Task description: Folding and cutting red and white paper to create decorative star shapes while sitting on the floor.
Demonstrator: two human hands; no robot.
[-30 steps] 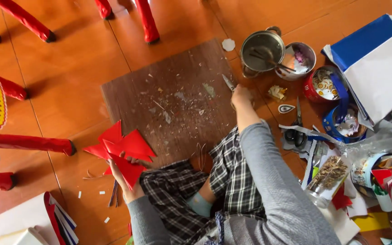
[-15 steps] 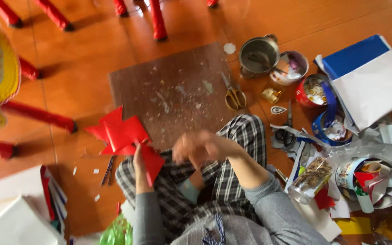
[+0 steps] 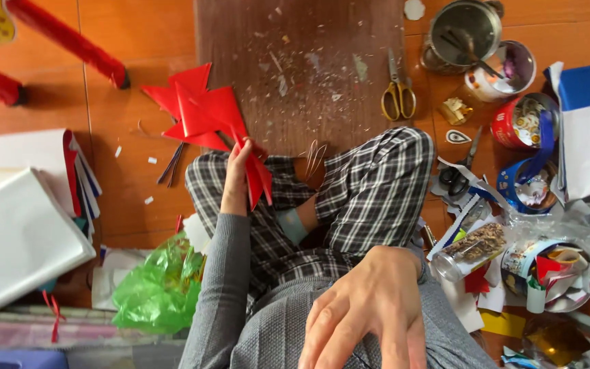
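Currently mid paper-craft, seated cross-legged on the floor. Left hand (image 3: 238, 169) grips the folded red paper star (image 3: 203, 113) by its lower point, over the left knee; the star fans out toward 11 o'clock from that hand. Right hand (image 3: 370, 314) close to the camera, empty, fingers loosely spread, well apart from the star. Yellow-handled scissors (image 3: 398, 92) lie on the wooden cutting board (image 3: 295, 61), at 12 o'clock from the right hand. Next move, likely: a tool brought to the paper.
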